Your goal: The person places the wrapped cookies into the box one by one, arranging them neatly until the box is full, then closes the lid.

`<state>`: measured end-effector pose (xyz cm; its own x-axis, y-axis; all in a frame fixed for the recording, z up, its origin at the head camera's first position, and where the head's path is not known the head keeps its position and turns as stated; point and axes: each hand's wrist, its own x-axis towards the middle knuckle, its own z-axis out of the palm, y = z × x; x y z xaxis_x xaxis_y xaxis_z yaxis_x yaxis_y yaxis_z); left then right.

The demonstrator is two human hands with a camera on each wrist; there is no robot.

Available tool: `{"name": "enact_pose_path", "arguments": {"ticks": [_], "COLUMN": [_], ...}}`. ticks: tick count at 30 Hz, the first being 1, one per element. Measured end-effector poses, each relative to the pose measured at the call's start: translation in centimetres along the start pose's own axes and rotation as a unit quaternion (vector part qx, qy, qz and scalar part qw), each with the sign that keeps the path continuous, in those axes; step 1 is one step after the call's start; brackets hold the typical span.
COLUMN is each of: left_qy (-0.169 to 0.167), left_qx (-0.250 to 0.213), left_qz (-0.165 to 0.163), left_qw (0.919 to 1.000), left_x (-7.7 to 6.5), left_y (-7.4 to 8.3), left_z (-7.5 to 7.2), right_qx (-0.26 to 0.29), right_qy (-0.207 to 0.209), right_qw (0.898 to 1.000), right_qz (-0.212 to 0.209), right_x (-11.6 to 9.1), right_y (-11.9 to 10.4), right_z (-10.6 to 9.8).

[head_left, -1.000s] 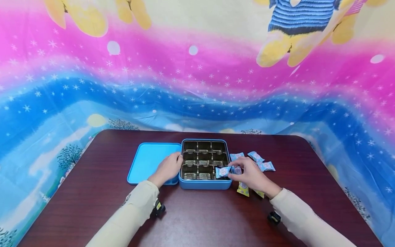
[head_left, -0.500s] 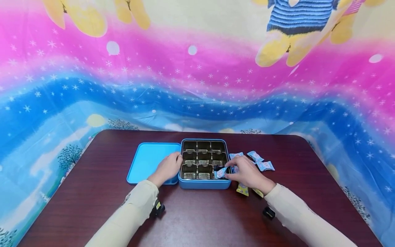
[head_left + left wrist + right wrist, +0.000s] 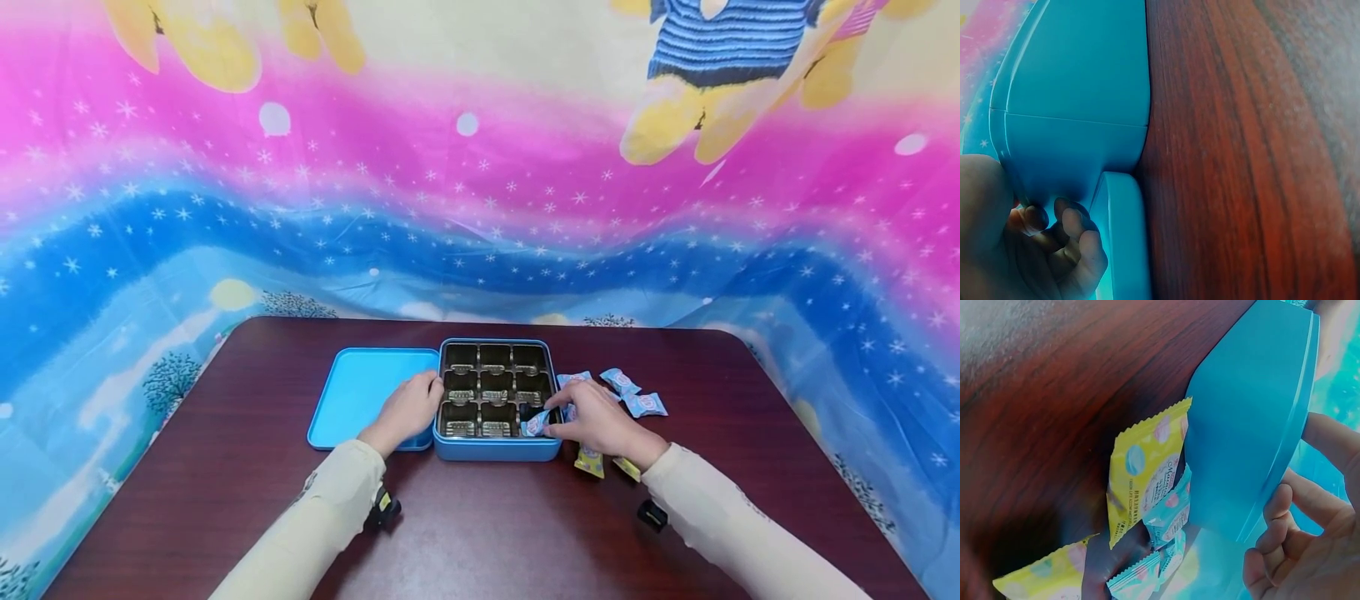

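Note:
A blue box (image 3: 498, 451) with a dark divided tray inside stands on the table. My right hand (image 3: 596, 421) reaches over its right rim and pinches a light-blue wrapped candy (image 3: 535, 423) between thumb and fingers. The candy sits tilted in the front right compartment. In the right wrist view, the fingers (image 3: 1322, 434) pass over the box's rim, and the candy is hidden. My left hand (image 3: 408, 408) grips the box's left side near the rim. The left wrist view shows its fingers (image 3: 1088, 256) curled close against the box's wall, above the lid's edge.
The light-blue lid (image 3: 360, 396) lies left of the box. Several blue wrapped candies (image 3: 647, 405) lie on the table (image 3: 465, 533) to the right, and yellow ones (image 3: 590, 461) lie nearer the front, partly under the right hand. A printed cloth (image 3: 480, 217) hangs behind the table.
My right hand has moved slightly left and down, bringing the candy into the front right compartment and tilting it. The left hand stays at the box's side.

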<state>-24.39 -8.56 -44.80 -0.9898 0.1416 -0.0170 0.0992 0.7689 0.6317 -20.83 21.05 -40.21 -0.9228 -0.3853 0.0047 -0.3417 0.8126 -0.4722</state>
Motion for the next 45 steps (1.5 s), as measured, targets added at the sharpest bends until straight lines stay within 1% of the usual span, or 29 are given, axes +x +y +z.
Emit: {"name": "enact_pose_path", "arguments": {"ticks": [7,13,24,28,35,42,45], "left_qy": [-0.002,0.000,0.000,-0.003,0.001,-0.001,-0.002], "left_qx": [-0.001,0.006,0.014,0.010,0.014,0.016,0.018], "left_qz": [-0.001,-0.002,0.003,0.001,0.002,0.001,-0.001], "left_qw": [1.0000,1.0000,0.9999,0.9999,0.9999,0.9999,0.9998], "left_x": [-0.1,0.1,0.0,0.0,0.1,0.1,0.1], "left_y": [0.1,0.0,0.0,0.0,0.0,-0.1,-0.1], "left_z": [0.0,0.0,-0.1,-0.1,0.1,0.1,0.1], "right_qx": [0.010,0.018,0.051,0.074,0.099,0.108,0.111], "right_qy": [-0.014,-0.015,-0.026,-0.016,0.012,0.016,0.016], "right_qw": [1.000,1.000,0.998,0.997,0.995,0.994,0.994], "right_qz": [-0.006,-0.012,-0.014,-0.011,-0.021,-0.018,-0.010], "right_x": [0.0,0.0,-0.1,-0.3,-0.6,-0.8,-0.8], "right_y": [0.3,0.7,1.0,1.1,1.6,2.3,2.5], "right_z": [-0.1,0.0,0.0,0.1,0.0,-0.4,-0.5]}}
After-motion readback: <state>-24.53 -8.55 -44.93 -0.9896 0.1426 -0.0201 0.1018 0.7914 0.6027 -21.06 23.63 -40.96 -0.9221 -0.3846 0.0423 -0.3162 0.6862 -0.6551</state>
